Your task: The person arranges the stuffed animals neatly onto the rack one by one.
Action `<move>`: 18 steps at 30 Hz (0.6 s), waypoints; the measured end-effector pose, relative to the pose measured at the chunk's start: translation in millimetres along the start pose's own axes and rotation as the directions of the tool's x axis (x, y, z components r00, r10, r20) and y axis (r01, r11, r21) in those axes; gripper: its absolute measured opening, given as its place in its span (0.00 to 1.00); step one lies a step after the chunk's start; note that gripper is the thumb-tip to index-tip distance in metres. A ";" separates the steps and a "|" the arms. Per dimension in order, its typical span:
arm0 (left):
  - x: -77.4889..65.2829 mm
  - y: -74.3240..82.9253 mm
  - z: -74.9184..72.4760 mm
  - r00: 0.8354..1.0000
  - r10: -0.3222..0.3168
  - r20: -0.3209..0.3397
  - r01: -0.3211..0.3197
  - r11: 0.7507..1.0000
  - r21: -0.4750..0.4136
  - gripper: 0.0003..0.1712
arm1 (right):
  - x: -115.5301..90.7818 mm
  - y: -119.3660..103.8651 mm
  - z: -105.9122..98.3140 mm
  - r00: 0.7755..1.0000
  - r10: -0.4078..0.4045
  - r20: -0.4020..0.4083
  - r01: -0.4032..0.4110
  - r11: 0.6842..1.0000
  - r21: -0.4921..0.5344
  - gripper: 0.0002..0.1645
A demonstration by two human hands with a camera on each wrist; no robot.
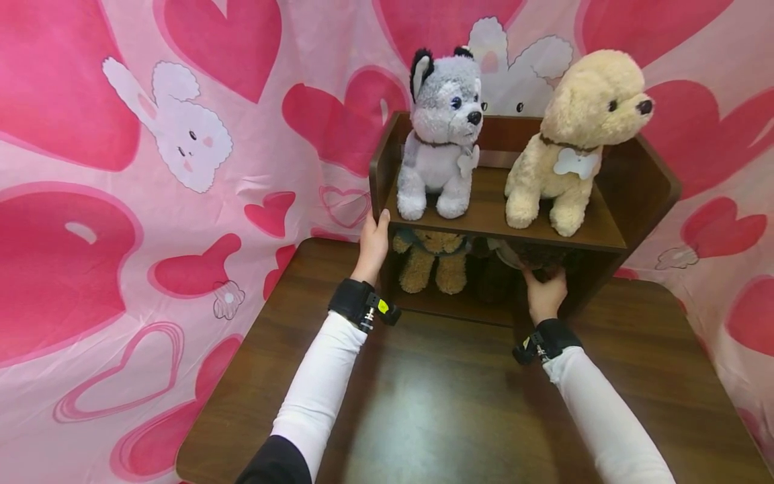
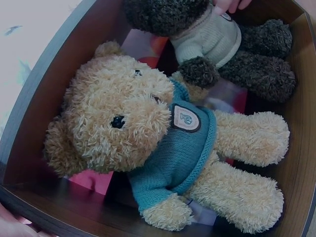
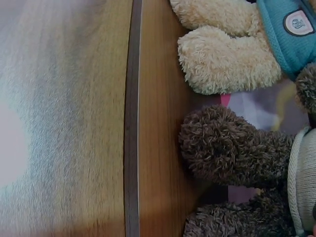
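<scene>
My left hand (image 1: 373,247) grips the front edge of the left side panel of a brown wooden shelf (image 1: 656,181), thumb at the front. My right hand (image 1: 546,294) reaches into the lower compartment and holds a dark brown teddy bear (image 2: 261,69) by the body; fingertips show on its cream sweater (image 2: 217,37) in the left wrist view. The bear's head is mostly hidden under the upper board in the head view. Left of it sits a light tan teddy bear (image 2: 108,113) in a teal sweater (image 2: 182,148), upright against the shelf's back.
On the upper board stand a grey husky plush (image 1: 438,141) and a cream dog plush (image 1: 565,148) with a bone tag. The shelf rests at the back of a brown wooden table (image 1: 435,396). Behind hangs a pink heart-and-rabbit cloth (image 1: 181,269).
</scene>
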State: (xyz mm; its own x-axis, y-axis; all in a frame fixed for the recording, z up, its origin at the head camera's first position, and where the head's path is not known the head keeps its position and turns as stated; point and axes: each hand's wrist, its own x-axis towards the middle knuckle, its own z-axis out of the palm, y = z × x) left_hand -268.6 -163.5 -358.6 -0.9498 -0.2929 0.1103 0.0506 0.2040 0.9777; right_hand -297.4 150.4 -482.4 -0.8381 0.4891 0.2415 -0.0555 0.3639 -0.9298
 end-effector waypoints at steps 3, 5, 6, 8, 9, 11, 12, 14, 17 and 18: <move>0.0 0.2 -0.2 1.000 0.003 0.001 -0.003 1.000 -0.009 0.33 | -0.7 -0.6 -3.0 1.000 -0.027 0.013 0.027 0.999 -0.037 0.34; 0.1 0.4 -0.1 1.000 0.012 0.003 -0.012 1.000 -0.017 0.31 | -1.6 -0.8 -4.8 0.999 -0.043 0.025 0.045 0.997 -0.059 0.33; 0.2 0.4 0.0 1.000 0.015 0.004 -0.015 1.000 -0.018 0.31 | -1.9 -0.9 -5.9 0.998 -0.051 0.033 0.053 0.996 -0.067 0.32; -0.2 0.9 0.0 1.000 0.014 0.005 -0.014 1.000 -0.015 0.31 | -2.3 -0.2 -7.4 0.997 -0.056 0.054 0.060 0.994 -0.088 0.31; -0.6 1.2 -0.2 1.000 0.009 0.006 -0.009 1.000 -0.011 0.32 | -2.5 0.1 -8.1 0.996 -0.055 0.065 0.061 0.994 -0.096 0.31; -1.2 1.8 -0.2 1.000 -0.001 0.008 0.001 1.000 -0.003 0.34 | -2.9 0.3 -9.5 0.994 -0.047 0.095 0.057 0.992 -0.109 0.30; -1.5 2.1 -0.3 1.000 -0.004 0.008 0.004 1.000 0.001 0.34 | -3.2 0.0 -10.4 0.993 -0.043 0.111 0.057 0.991 -0.123 0.30; -2.3 2.7 -0.7 1.000 -0.009 0.010 0.009 1.000 0.006 0.35 | -4.2 -1.7 -12.3 0.988 -0.038 0.152 0.062 0.986 -0.154 0.29; -2.6 2.4 -1.1 1.000 -0.013 0.013 0.013 1.000 -0.002 0.35 | -6.4 -6.5 -15.5 0.973 -0.051 0.225 0.095 0.977 -0.191 0.30; -2.9 2.3 -1.4 1.000 -0.014 0.013 0.014 1.000 -0.004 0.35 | -7.2 -8.0 -16.5 0.967 -0.055 0.248 0.106 0.974 -0.200 0.30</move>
State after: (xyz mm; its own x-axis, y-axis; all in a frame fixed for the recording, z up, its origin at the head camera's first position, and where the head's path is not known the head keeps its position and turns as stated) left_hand -265.3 -163.5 -356.3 -0.9543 -0.2838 0.0939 0.0380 0.1964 0.9798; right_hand -282.0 157.0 -472.1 -0.9423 0.2564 0.2154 -0.0347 0.5650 -0.8244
